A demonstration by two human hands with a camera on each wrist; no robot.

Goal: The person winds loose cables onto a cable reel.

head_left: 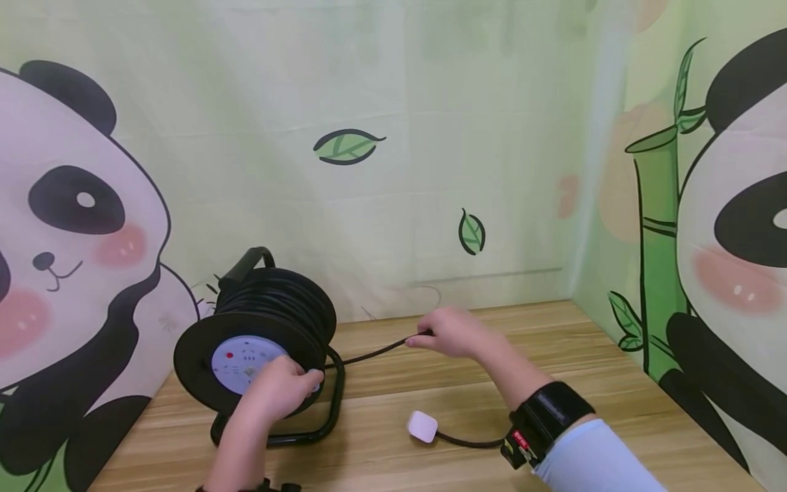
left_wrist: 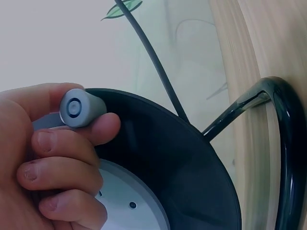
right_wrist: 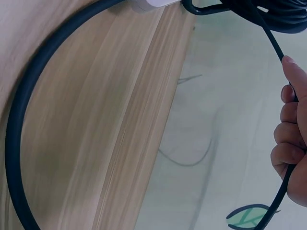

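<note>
A black cable reel stands on its tube frame at the left of the table, its cable wound between the flanges. In the left wrist view my left hand holds the small grey knob near the rim of the reel's front flange, fingers curled round it. My right hand grips the black cable, its fingers closed about it. From the reel to that hand the cable runs off to the right above the table. The reel's pale socket panel is partly hidden behind my left hand.
A white plug lies on the wooden table in front of the reel, its cord leading right under my right wrist. The reel's black tube frame juts out at its right. Behind hangs a printed backdrop with pandas and leaves.
</note>
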